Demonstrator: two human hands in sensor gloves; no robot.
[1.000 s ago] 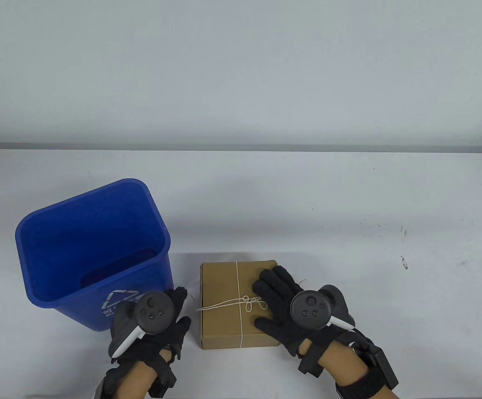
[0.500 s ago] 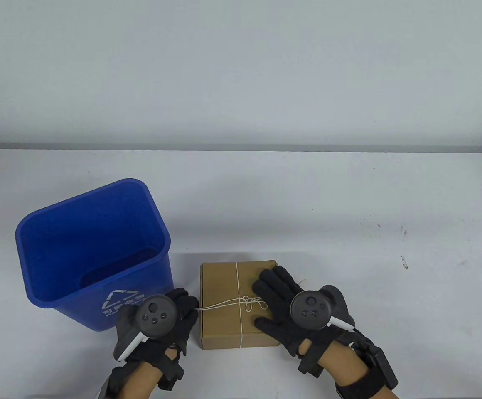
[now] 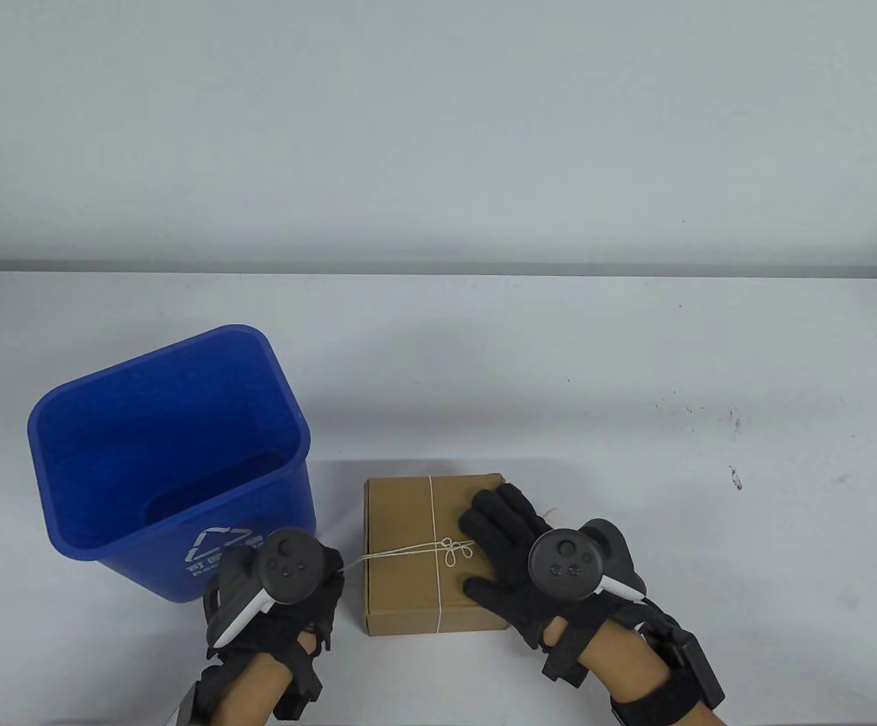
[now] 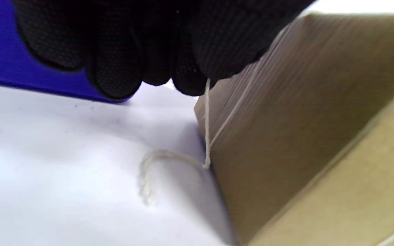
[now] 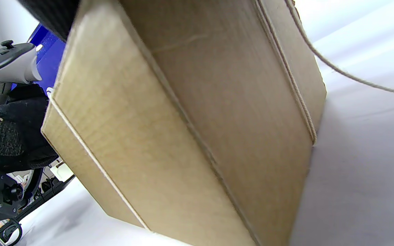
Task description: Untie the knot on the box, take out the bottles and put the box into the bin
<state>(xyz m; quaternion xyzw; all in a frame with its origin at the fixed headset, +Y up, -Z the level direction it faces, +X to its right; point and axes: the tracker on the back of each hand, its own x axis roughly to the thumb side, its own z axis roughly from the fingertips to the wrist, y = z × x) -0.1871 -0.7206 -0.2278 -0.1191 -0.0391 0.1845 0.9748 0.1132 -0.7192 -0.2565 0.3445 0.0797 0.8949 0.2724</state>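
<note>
A brown cardboard box (image 3: pixel 408 529) lies shut on the table, tied crosswise with white string; its bow knot (image 3: pixel 453 550) sits on the lid. My right hand (image 3: pixel 503 541) lies flat on the lid's right half, fingers straight. My left hand (image 3: pixel 325 575) is just left of the box and pinches a loose end of the string (image 4: pixel 206 116), which runs taut from the knot to its fingertips (image 4: pixel 190 85). In the left wrist view the string's frayed tail lies on the table beside the box (image 4: pixel 303 119). The right wrist view shows the box's side (image 5: pixel 200 119). No bottles are in sight.
A blue recycling bin (image 3: pixel 174 423) stands open and upright left of the box, close behind my left hand. The white table (image 3: pixel 635 363) stretches bare to the right and back, with a few dark specks (image 3: pixel 733 476).
My left hand went to the box's left edge, took the string end, then drew back left. The string is now taut and the bow's right loop has shrunk. The right hand has not moved.
</note>
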